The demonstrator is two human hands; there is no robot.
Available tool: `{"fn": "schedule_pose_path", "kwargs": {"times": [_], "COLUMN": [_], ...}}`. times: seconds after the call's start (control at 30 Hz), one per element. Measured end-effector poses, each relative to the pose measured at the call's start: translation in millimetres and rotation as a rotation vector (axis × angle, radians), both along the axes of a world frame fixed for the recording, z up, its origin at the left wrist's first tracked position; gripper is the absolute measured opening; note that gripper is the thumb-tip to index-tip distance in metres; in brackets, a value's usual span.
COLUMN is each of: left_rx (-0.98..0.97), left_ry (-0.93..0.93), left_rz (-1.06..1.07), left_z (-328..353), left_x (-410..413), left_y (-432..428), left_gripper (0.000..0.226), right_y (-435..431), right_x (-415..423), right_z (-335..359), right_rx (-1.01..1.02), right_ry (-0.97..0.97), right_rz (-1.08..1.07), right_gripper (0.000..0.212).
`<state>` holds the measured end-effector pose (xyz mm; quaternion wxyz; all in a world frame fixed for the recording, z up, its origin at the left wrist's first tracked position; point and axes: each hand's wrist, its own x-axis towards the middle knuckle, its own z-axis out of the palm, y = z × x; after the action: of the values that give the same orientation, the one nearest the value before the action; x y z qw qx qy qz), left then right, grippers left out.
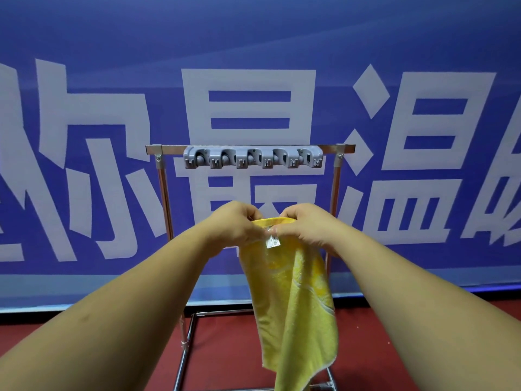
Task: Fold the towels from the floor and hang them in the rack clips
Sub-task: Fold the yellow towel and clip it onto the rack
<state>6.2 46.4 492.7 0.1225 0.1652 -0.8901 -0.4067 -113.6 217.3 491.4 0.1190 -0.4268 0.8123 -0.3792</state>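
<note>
**Q:** What pose do the arms take?

**A:** Both bare forearms reach forward from the lower corners and converge at centre. The left hand (235,224) and right hand (306,225) sit close together at the same height, knuckles up and backs toward the camera.

**Q:** How are the hands closed?

**A:** Each has its fingers curled down over the top edge of the yellow towel (296,294) and pinches it. The left thumb lies against the cloth near a small white label (273,241). The right thumb presses the cloth just above that label. Neither hand is spread; both are closed on the fabric.

**Q:** Where is the towel?

**A:** It hangs in the air from the two hands. A short span of hem arches between them. The body of the cloth drops in loose vertical folds below the right hand, and its lower end runs past the bottom of the view.

**Q:** And relative to the rack?

**A:** The towel is held in front of the metal rack (163,190), between its two posts. It is well below the grey clip strip (253,158) fixed to the top bar. Five clips face outward along that strip.

**Q:** What is the setting?

**A:** A blue banner (112,88) with large white characters stands behind the rack. The floor (84,348) is red.
</note>
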Motion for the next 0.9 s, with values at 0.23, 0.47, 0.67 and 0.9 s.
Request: {"fn": "schedule_pose_path", "kwargs": {"times": [0.23, 0.47, 0.67, 0.9], "left_rx": [0.046, 0.154, 0.233, 0.363], "left_ry": [0.034, 0.19, 0.175, 0.09], "left_rz": [-0.012, 0.175, 0.201, 0.145], "left_z": [13.5, 3.7, -12.4, -19.5], "left_x": [7.5, 19.0, 35.6, 52.7], "left_y": [-11.0, -41.6, -69.4, -80.8], "left_gripper": [0.008, 0.014, 0.013, 0.007], "right_y": [-3.0, 29.5, 68.2, 88.3], "right_x": [-1.9, -24.2, -47.7, -55.8], "right_z": [2.4, -3.0, -18.2, -25.5], "right_rx": [0.044, 0.173, 0.317, 0.217], "right_ry": [0.08, 0.175, 0.208, 0.065], "right_rz": [-0.043, -0.082, -0.174, -0.298], "right_gripper": [0.032, 0.043, 0.037, 0.036]}}
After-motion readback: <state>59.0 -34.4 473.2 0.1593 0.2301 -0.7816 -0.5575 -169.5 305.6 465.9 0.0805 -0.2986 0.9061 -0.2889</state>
